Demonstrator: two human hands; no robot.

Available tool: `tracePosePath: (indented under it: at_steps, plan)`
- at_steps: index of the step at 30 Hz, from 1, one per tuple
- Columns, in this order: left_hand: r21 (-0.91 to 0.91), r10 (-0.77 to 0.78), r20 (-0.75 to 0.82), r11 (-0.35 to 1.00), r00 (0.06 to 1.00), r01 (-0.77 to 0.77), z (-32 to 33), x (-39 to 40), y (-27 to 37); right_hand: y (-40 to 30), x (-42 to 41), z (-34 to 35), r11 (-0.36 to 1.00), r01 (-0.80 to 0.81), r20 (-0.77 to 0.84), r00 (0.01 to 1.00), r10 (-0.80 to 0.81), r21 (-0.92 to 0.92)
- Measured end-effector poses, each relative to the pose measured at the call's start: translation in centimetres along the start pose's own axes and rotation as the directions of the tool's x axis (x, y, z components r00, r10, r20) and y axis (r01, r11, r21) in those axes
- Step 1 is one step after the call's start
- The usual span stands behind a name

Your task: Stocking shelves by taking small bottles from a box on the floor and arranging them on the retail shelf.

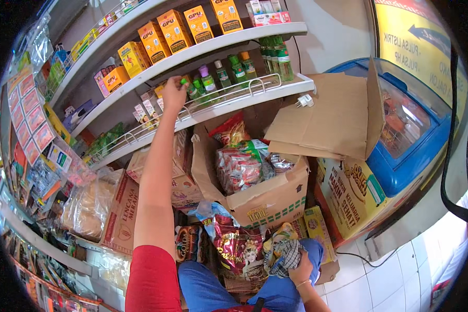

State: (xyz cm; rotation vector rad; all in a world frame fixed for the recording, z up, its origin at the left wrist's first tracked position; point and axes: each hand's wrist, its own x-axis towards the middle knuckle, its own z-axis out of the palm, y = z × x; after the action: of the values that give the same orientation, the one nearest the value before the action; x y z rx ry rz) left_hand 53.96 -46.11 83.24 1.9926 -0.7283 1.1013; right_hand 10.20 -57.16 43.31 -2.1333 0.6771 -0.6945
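My left hand (174, 93) reaches up to the lower shelf and pinches a small green-capped bottle (192, 90) by its top. More small bottles stand to its right, among them a purple-capped bottle (207, 80) and a clear bottle with a pale cap (222, 74). Left of the hand are small white boxes (151, 108), partly behind the wire rail (253, 84). Down by my right knee, my right hand (301, 270) grips a bunched, checked cloth (288, 253). Patterned yellow and grey fabric shows above the checked part; whether it is the same cloth I cannot tell.
Orange boxes (174, 31) line the upper shelf. Below stands an open cardboard carton (265, 202) of packaged goods, its flap (316, 117) raised beside a blue-framed chest freezer (407, 156). A white plug (305, 101) hangs at the shelf end. Sachet strips (29, 113) hang left.
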Motion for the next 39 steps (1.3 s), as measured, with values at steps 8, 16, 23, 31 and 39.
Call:
tracePosePath:
  at_steps: [8, 16, 23, 31, 39]
  plan:
    - [0.116, -0.086, 0.201, 0.991, 0.976, 0.063, 1.8, 0.5, -1.7, -0.1, 0.0, 0.2, 0.999, -0.054, -0.016, 0.998, 0.054, 0.003]
    - [0.109, -0.034, 0.219, 0.994, 0.975, 0.011, 1.9, 0.3, -1.1, 0.3, 0.1, 0.3, 1.0, -0.019, -0.029, 0.999, 0.019, 0.006]
    - [0.112, -0.036, 0.235, 0.994, 0.971, 0.01, 2.3, 0.8, -2.3, -0.1, 0.2, 0.3, 0.998, -0.053, -0.01, 0.999, 0.054, 0.016]
    - [0.141, -0.084, 0.281, 0.989, 0.956, 0.045, 2.4, 0.8, -1.1, 0.3, 0.2, 0.2, 0.993, -0.114, 0.027, 0.993, 0.114, 0.005]
    - [0.082, -0.061, 0.276, 0.996, 0.959, 0.04, 2.3, 0.8, -2.8, -0.4, 0.3, 0.2, 0.997, -0.077, -0.01, 0.997, 0.077, 0.024]
